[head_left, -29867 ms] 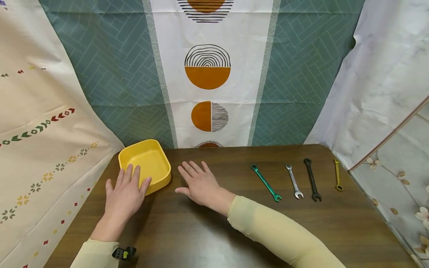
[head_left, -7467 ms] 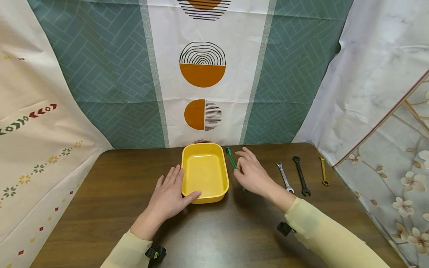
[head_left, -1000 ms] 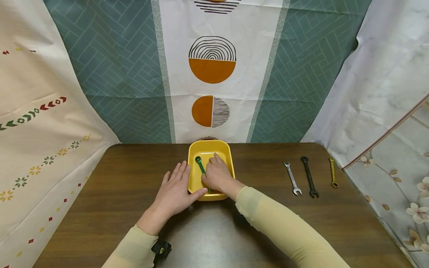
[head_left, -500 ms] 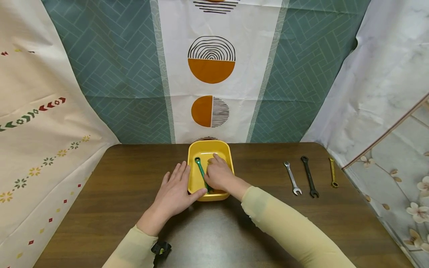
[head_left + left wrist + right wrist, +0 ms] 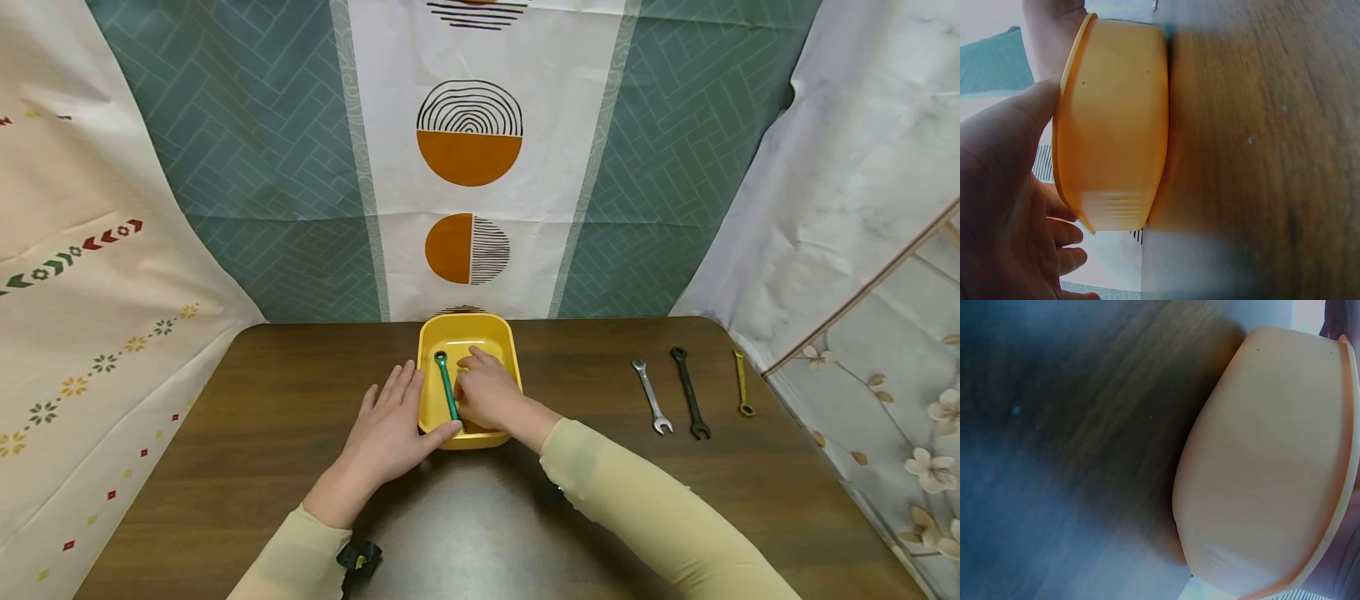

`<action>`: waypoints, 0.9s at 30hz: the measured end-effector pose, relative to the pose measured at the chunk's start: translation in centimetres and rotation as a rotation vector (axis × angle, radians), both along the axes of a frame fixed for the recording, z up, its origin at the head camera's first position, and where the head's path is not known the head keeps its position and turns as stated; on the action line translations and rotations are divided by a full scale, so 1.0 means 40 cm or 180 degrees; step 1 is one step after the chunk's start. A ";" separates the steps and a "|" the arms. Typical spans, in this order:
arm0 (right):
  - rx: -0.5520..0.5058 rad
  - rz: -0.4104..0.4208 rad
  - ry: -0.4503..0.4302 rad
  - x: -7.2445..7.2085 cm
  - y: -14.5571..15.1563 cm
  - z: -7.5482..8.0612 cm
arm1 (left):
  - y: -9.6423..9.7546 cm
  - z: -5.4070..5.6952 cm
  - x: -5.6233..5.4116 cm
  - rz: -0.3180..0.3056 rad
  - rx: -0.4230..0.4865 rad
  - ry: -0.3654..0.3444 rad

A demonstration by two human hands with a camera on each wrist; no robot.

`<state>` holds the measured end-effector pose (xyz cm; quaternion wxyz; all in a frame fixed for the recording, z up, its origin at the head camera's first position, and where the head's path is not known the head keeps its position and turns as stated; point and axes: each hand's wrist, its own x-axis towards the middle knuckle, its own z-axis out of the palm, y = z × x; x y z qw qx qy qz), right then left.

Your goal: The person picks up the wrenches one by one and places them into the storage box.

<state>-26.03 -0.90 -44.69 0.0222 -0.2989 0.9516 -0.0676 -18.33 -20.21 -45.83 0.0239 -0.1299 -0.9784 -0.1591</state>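
A yellow rectangular tray (image 5: 465,327) stands at the table's middle, near the back edge. My left hand (image 5: 386,429) lies along its left side, fingers straight, with the thumb over the near rim. In the left wrist view that thumb (image 5: 1041,103) touches the rim. A green combination wrench (image 5: 446,385) lies lengthwise in the tray's left half, ring end toward the back. Inside the tray, my right hand (image 5: 491,392) is right beside the wrench's shaft, its fingers loosely bent. Its fingertips are hidden behind the tray wall (image 5: 1260,456) in the right wrist view.
On the right of the brown wooden table (image 5: 225,467) lie a silver wrench (image 5: 652,398), a black wrench (image 5: 690,396) and a small gold wrench (image 5: 742,385), spaced apart. Patterned cloths hang behind and at both sides.
The tray has come from the back left to the middle, and the green wrench from the table into it. Just now the wrench's near end shifted left and the right hand loosened from it.
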 end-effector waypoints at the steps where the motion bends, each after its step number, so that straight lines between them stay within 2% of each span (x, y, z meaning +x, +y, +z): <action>1: 0.0003 -0.0008 -0.0003 -0.001 -0.002 -0.003 | 0.000 0.000 0.000 0.0001 0.0003 -0.0007; 20: -0.0041 -0.0018 -0.0101 0.005 -0.021 -0.005 | 0.000 0.002 0.000 -0.0020 0.0014 -0.0001; 27: -0.0131 -0.0087 0.0013 0.004 -0.005 0.004 | 0.000 0.002 0.000 -0.0019 -0.0012 0.0009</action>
